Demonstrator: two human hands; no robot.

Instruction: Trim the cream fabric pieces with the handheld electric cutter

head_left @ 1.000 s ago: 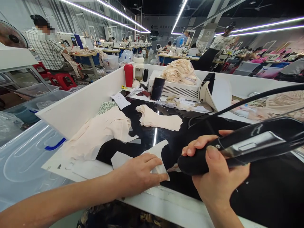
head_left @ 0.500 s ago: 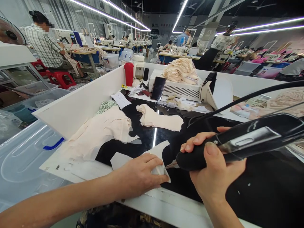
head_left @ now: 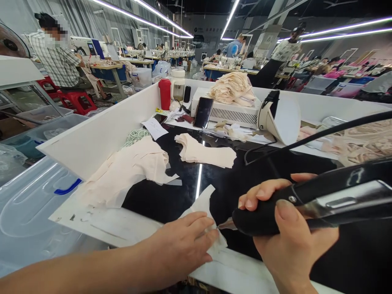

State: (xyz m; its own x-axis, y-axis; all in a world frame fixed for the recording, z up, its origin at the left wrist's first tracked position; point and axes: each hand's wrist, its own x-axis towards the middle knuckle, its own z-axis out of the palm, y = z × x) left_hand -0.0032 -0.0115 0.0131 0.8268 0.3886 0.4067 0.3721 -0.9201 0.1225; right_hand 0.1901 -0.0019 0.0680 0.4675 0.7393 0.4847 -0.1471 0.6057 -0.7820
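Note:
My left hand (head_left: 188, 245) is closed over a small pale fabric piece (head_left: 204, 204), fingers bent and pressing it near the front edge of the black tabletop (head_left: 171, 204). In my right hand (head_left: 290, 237) is a black corded hand tool (head_left: 269, 210) with a silver lever along its body and a narrow pointed metal tip. That tip is at the fabric's right edge, close to my left fingertips; whether it touches is hard to tell. Beyond my hands lies a neat stack of cream fabric pieces (head_left: 206, 150). A larger spread pile of cream pieces (head_left: 131, 167) lies to the left.
White boards (head_left: 101, 126) wall the table. Along the back are a red cup (head_left: 165, 94), a phone (head_left: 203, 112), a white box (head_left: 228, 115) topped with fabric and a white lamp-like cone (head_left: 284, 118). The tool's black cable (head_left: 324, 132) crosses the right side. Co-workers sit at sewing tables beyond.
Both hands have come slightly nearer the front edge. The fabric piece has turned and shifted forward under my left hand, and the tool has moved right and down.

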